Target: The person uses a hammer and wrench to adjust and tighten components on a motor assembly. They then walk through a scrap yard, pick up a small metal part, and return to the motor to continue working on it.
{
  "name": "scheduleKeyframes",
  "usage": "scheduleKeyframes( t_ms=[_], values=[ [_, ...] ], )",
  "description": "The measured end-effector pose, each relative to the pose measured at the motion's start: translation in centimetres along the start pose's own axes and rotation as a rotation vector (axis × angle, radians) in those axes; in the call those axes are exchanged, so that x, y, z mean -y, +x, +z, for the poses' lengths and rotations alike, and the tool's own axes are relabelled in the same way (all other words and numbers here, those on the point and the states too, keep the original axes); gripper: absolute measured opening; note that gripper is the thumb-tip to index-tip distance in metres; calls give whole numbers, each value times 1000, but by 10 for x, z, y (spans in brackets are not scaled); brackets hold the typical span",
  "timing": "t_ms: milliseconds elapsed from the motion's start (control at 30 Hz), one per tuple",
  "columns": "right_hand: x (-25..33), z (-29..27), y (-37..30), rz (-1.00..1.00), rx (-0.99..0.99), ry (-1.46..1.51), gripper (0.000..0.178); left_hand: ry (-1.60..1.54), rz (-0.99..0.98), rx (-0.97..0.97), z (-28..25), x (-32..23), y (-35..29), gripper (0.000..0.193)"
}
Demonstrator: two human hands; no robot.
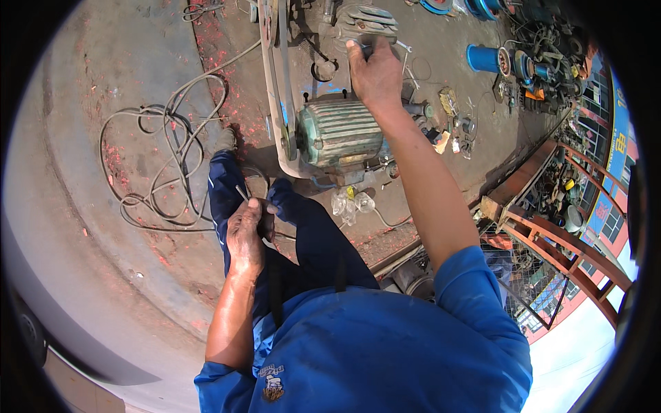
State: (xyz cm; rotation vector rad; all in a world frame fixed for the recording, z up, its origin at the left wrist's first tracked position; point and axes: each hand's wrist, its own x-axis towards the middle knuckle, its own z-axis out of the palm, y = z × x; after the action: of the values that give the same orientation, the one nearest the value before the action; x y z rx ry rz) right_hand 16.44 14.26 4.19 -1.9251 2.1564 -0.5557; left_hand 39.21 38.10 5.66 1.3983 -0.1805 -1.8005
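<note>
My right hand [377,76] reaches forward to a grey finned metal machine head [368,19]. Its fingers are curled and partly hidden, so what they grip does not show. Beside those fingers the open end of a wrench [405,47] sticks out. Close to my lap, my left hand [246,230] is closed around a thin metal rod [241,193], whose tip points up past the thumb. Between the hands stands a green ribbed electric motor [344,131]. At its left side a belt [284,69] runs over a pulley toward the far edge.
A long cable [175,158] lies in loose loops on the ground at left. Small parts [451,124] and a clear plastic bag [352,205] lie around the motor. Blue cylindrical parts [485,59] and piled machinery are at the far right, near a rusty metal frame [551,234].
</note>
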Motion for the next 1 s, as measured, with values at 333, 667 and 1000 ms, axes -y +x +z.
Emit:
scheduleKeyframes(
  t_ms=[333, 667, 1000],
  values=[
    [55, -118, -163, 272, 484, 771, 26, -35, 136, 153, 136, -60, 1, 48],
    [26, -114, -93, 554, 180, 963, 14, 52, 21, 388, 199, -74, 83, 41],
    [14, -52, -5, 535, -16, 601, 10, -32, -432, 506, 212, -119, 222, 24]
  ],
)
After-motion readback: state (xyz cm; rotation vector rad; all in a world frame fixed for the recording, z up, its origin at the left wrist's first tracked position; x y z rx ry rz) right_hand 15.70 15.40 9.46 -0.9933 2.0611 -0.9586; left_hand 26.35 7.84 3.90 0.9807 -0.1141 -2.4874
